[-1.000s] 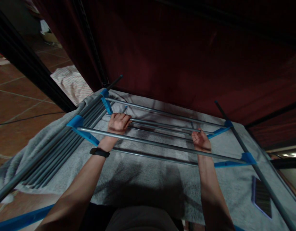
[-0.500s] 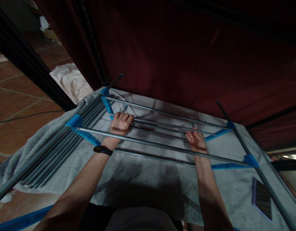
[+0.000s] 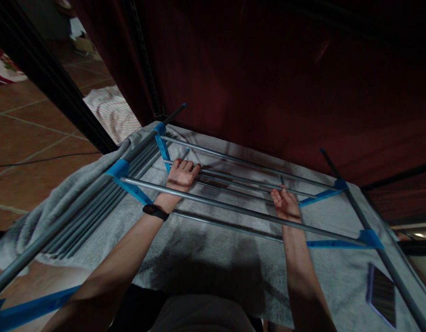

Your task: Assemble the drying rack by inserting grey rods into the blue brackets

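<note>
A drying rack of grey metal bars (image 3: 233,210) with blue plastic joints (image 3: 120,169) stands in front of me, over a grey towel (image 3: 206,258). My left hand (image 3: 183,174), a black watch on its wrist, reaches under the near bars and its fingers curl over an inner bar. My right hand (image 3: 285,203) lies among the inner bars with its palm up and fingers loosely apart, touching a bar but not gripping it.
A dark red curtain (image 3: 268,83) hangs right behind the rack. A phone-like flat thing with a purple edge (image 3: 382,293) lies on the towel at the lower right. A striped cloth (image 3: 111,110) lies on the tiled floor (image 3: 33,138) at the left, beside a black post (image 3: 57,87).
My right hand has let go of the inner bar and opened, palm up. The view has shifted slightly; my left hand keeps its hold.
</note>
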The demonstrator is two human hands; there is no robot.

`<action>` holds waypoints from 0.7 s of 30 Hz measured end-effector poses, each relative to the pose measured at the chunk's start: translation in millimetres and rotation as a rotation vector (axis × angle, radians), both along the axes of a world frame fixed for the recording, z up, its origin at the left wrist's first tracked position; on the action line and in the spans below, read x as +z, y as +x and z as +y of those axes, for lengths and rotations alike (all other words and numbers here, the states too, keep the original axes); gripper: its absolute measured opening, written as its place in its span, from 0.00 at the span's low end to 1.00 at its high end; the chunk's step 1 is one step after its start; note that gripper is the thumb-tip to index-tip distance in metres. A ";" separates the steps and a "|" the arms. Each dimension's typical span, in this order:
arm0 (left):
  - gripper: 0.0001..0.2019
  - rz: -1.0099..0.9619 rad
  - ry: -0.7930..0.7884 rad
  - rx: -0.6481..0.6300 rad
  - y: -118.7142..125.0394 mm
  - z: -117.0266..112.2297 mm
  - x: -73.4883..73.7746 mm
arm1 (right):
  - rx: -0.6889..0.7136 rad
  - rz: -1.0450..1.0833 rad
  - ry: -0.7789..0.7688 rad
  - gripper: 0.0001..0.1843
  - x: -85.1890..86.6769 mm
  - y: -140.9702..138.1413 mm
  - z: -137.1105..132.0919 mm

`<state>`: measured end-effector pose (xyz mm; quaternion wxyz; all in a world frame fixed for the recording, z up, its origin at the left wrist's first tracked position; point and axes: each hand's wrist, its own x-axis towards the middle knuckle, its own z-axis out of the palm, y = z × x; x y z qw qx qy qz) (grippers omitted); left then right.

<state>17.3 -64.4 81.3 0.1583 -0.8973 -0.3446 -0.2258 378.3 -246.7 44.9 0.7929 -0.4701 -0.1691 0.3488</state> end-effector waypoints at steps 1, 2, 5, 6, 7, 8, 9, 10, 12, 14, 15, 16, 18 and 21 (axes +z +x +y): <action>0.18 -0.007 -0.009 -0.001 0.3 0.0 -0.2 | -0.007 0.001 0.000 0.18 -0.1 -0.2 0.3; 0.18 -0.015 -0.022 -0.004 0.5 0.1 -0.3 | -0.013 0.004 -0.002 0.17 -0.1 -0.4 0.6; 0.18 -0.024 -0.047 -0.007 0.7 0.4 0.0 | -0.012 0.016 -0.003 0.18 0.8 -0.8 1.1; 0.18 -0.022 -0.048 -0.005 0.7 0.4 0.4 | -0.007 0.020 0.000 0.18 1.3 -0.9 1.2; 0.18 -0.020 -0.049 -0.003 0.6 0.3 0.8 | -0.002 0.023 0.004 0.19 1.9 -1.0 1.3; 0.18 -0.020 -0.052 -0.002 0.6 0.2 1.3 | 0.002 0.025 0.007 0.19 2.4 -1.1 1.5; 0.18 -0.020 -0.057 -0.003 0.7 0.0 1.8 | 0.004 0.027 0.005 0.19 2.9 -1.2 1.6; 0.18 -0.021 -0.064 -0.004 0.7 -0.2 2.4 | 0.006 0.028 0.001 0.19 3.3 -1.3 1.8; 0.17 -0.024 -0.074 -0.007 0.8 -0.4 3.4 | 0.007 0.029 -0.011 0.18 3.7 -1.4 2.3; 0.17 -0.027 -0.079 -0.007 0.9 -0.3 4.0 | 0.005 0.028 -0.016 0.17 3.7 -1.5 2.7; 0.17 -0.026 -0.080 -0.007 1.0 0.0 4.1 | 0.003 0.030 -0.013 0.17 3.7 -1.7 2.9; 0.16 -0.021 -0.076 -0.005 1.0 0.3 4.2 | 0.000 0.032 -0.006 0.18 3.6 -1.8 3.0; 0.16 0.002 -0.058 0.006 1.2 1.3 4.3 | 0.000 0.035 0.011 0.19 3.5 -2.2 3.1; 0.15 0.011 -0.052 0.027 1.7 3.0 4.6 | -0.002 0.032 0.021 0.19 3.3 -2.7 3.0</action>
